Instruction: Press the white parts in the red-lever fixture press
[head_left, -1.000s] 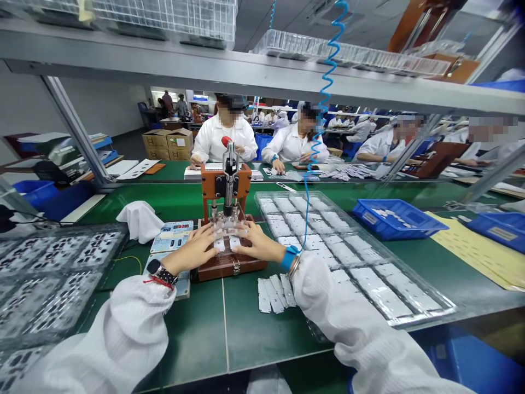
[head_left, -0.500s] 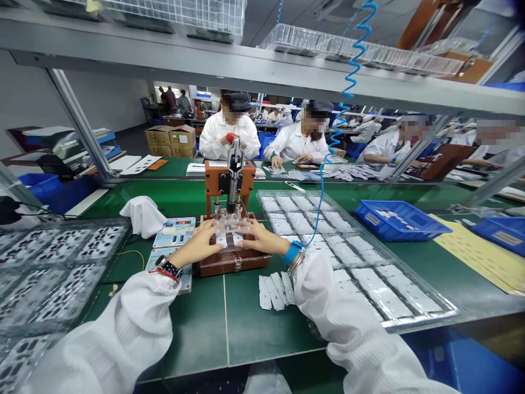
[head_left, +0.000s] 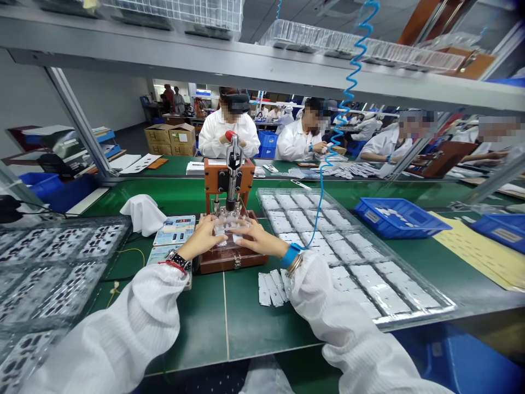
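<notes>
Near side first: the green bench top (head_left: 200, 328) lies bare from below the hands to its front edge, except for a short fan of thin white plates (head_left: 264, 293) just below the right wrist, one partly hidden by the sleeve. Left of the left hand (head_left: 204, 236), blue meter boxes (head_left: 176, 232) sit close by the wrist, with a white cloth (head_left: 143, 214) and a parts tray (head_left: 107, 272) farther out. Right of the right hand (head_left: 258, 239), a clear compartment tray (head_left: 418, 316) of white plates starts near the wrist and runs forward and back; a blue bin (head_left: 406, 230) stands well beyond it. A blue coiled cord (head_left: 348, 96) slopes down to the right wrist's blue strap (head_left: 291, 253).

Both hands are spread, thumbs turned toward each other with a narrow gap between. The clear plastic fixture (head_left: 225, 232) lies between and under the fingers, on the brown base (head_left: 217, 264) of an orange toggle press (head_left: 211, 176); whether the fingertips bear on the fixture cannot be told. The press frame rises directly beyond the fingertips, its red-tipped lever (head_left: 233, 164) upright above them.
</notes>
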{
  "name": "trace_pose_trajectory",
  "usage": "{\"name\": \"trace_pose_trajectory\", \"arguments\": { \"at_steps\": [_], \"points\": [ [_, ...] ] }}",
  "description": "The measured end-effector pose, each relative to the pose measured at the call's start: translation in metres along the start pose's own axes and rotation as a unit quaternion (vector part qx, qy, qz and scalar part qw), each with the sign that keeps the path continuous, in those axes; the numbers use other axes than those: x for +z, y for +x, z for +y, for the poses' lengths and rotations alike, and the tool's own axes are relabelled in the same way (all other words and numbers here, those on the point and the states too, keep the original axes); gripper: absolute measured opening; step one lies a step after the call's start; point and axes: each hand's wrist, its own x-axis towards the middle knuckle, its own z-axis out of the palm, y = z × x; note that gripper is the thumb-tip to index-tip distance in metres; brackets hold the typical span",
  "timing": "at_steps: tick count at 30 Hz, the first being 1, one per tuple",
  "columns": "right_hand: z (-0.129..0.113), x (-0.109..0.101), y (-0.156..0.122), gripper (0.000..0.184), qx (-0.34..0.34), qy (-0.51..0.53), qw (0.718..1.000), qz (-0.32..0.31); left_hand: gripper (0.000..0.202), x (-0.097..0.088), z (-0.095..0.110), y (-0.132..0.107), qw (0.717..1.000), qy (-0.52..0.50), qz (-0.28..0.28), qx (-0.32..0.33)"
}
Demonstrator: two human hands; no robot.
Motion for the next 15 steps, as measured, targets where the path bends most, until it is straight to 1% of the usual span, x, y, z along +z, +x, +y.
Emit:
{"name": "trace_pose_trajectory", "arguments": {
  "at_steps": [3, 5, 8, 11, 15],
  "points": [
    [-0.006, 0.005, -0.001, 0.041, 0.008, -0.006, 0.999, 0.034, 0.045, 0.002, 0.000, -0.003, 1.000, 0.022, 0.001, 0.003],
    [-0.009, 0.008, -0.001, 0.039, 0.008, -0.009, 0.998, 0.057, 0.041, 0.006, 0.000, -0.008, 0.998, 0.054, 0.012, -0.004],
    [-0.010, 0.008, 0.000, 0.039, 0.001, -0.016, 0.997, 0.080, 0.036, 0.012, 0.000, -0.016, 0.995, 0.099, 0.026, 0.013],
    [-0.009, 0.006, 0.002, 0.039, -0.019, -0.026, 0.996, 0.088, 0.039, 0.013, 0.000, -0.021, 0.990, 0.134, 0.021, 0.041],
    [-0.011, 0.001, 0.005, 0.039, -0.067, -0.046, 0.993, 0.084, 0.042, 0.010, 0.001, -0.023, 0.985, 0.162, 0.007, 0.059]
  ]
}}
